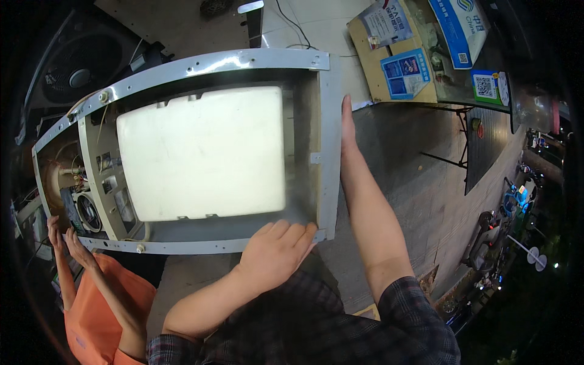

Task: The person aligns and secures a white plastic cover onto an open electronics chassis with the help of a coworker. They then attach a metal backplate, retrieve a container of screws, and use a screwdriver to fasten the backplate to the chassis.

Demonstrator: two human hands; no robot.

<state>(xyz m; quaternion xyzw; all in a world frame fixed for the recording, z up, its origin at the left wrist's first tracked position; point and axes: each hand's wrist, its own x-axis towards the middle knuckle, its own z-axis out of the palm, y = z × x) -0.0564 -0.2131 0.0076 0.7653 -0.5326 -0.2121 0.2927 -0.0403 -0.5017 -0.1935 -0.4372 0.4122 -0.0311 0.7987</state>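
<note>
A large metal machine cabinet [331, 146] with an open face lies in front of me. Inside it sits a big white plastic box [204, 155] with rounded corners and small notches along its edges. My left hand [271, 252] is closed over the cabinet's near rim close to the right corner, its fingers hooked inward. Against the outside of the right end rests my right hand [348, 128], seen nearly edge-on with its fingers stretched out; part of it is hidden. A divider [97, 176] separates the white box from a left compartment holding a small fan [89, 213], wires and pipe fittings.
At lower left, a person in an orange shirt [109, 304] has both hands [70, 240] by the cabinet's left end. A dark fan unit [79, 67] stands far left. A cardboard box [389, 55] and a folding table [486, 143] are at right. Scooters [486, 240] stand beyond.
</note>
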